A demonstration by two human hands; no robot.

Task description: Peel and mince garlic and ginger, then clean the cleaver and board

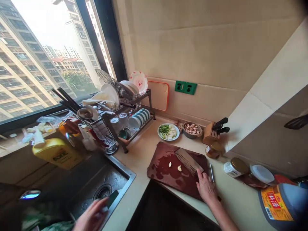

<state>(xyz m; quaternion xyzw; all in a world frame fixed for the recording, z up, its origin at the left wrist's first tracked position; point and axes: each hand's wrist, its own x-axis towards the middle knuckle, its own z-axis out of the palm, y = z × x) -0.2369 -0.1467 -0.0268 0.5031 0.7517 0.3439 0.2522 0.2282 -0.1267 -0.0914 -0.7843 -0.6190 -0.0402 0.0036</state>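
Observation:
A cleaver (189,160) lies flat, its wide blade on a wet brown cutting board (166,179). My right hand (207,187) is closed around its handle end, with the index finger against the blade; the handle is mostly hidden. Two garlic cloves rest left of the blade, one clove (170,164) apart from the other clove (179,168). Over the near edge of the sink (125,184) is my left hand (92,213), blurred by motion. Its fingers are smeared, so I cannot make out whether anything is in them.
Behind the board stand a plate of sliced scallion (168,132), a bowl of chopped mushrooms (192,130) and a knife block (211,133). A dish rack (126,149) borders the sink. Jars (237,166) and a large bottle (276,205) line the right side.

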